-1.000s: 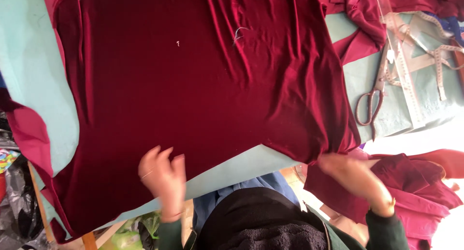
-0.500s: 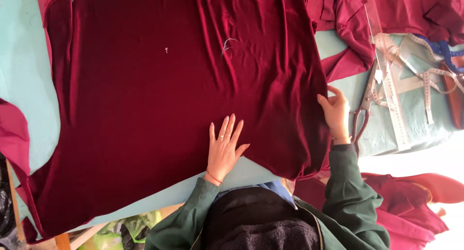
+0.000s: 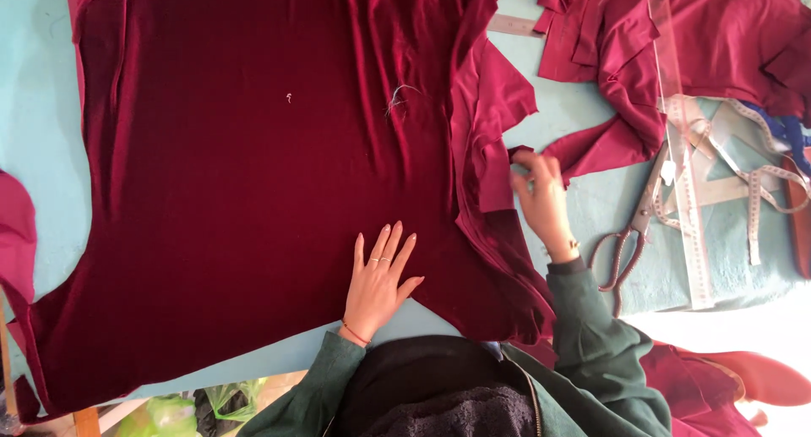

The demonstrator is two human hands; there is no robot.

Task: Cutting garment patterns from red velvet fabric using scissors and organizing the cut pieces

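Velvet sheet (image 3: pixel 253 200) fills frame center-left. L hand (image 3: pixel 378 278) flat on it, fingers slightly apart. R hand (image 3: pixel 541 202) has moved up vs 0.5 s ago, fingers pinched on the folded right edge (image 3: pixel 486 150), lifting it. Scissors (image 3: pixel 635 234) lie idle right.

1. Deep burgundy velvet cloth (image 3: pixel 253 192) lies under the left hand (image 3: pixel 378 276), plain, no pattern (one pale thread fleck shows beyond the fingertips).
2. Lighter crimson scraps (image 3: pixel 608 73) are bunched just past the right hand (image 3: pixel 541 200).
3. Pale turquoise table (image 3: pixel 38 150) shows to the left of the left hand.
4. Both sleeves (image 3: pixel 591 335) are dark green.
5. Dark-handled scissors (image 3: pixel 634 234) and a clear ruler (image 3: pixel 684 192) lie right of the right hand.
6. A thin red bracelet (image 3: pixel 355 334) is on the left wrist.
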